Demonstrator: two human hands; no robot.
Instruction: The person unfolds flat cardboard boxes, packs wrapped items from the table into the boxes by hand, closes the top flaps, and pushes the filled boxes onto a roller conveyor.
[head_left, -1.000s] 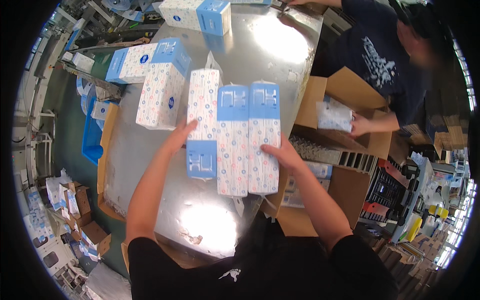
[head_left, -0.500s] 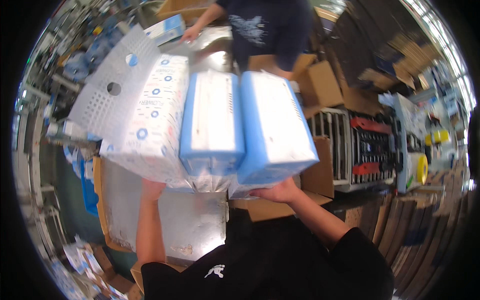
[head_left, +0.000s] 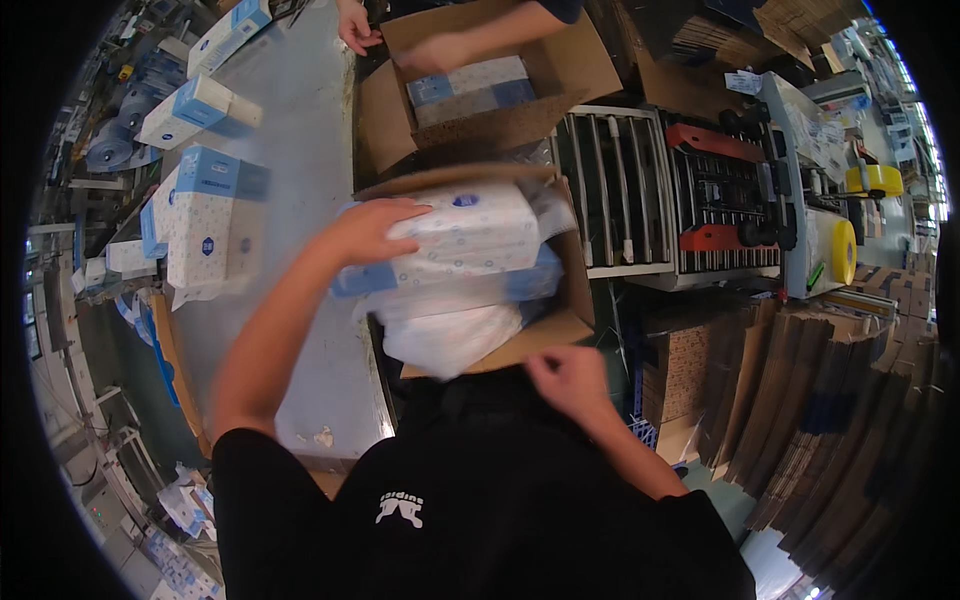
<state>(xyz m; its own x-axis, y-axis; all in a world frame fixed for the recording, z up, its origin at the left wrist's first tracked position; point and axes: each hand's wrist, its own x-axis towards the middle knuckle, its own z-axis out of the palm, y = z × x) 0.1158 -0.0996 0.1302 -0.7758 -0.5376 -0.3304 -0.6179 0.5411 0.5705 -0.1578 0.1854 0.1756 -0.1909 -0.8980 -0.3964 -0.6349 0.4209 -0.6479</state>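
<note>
**Soft packs pressed into a carton**

A stack of wrapped packs (head_left: 450,260) is seen lying in an open carton (head_left: 575,290) at the table's edge, just in front of the person. The left hand (head_left: 365,230) is laid flat on the top pack, fingers spread and pressing, not clamped round anything. The right hand (head_left: 565,378) is held free just below the carton's near flap, fingers loosely curled, with nothing gripped.

The packs are judged light and soft (the film looks slick and the lowest one bulges over the carton's rim), so they are likely to squash and slide; a hold is best taken across the broad faces or at both ends, never by the loose film.

The table (head_left: 300,130) is smooth grey metal, and more blue-and-white packs (head_left: 205,225) are stood on it to the left. Beyond, a second carton (head_left: 480,85) is being filled by another person's hands (head_left: 445,45). A roller conveyor (head_left: 620,190) and flattened cardboard (head_left: 810,400) are seen on the right.
</note>
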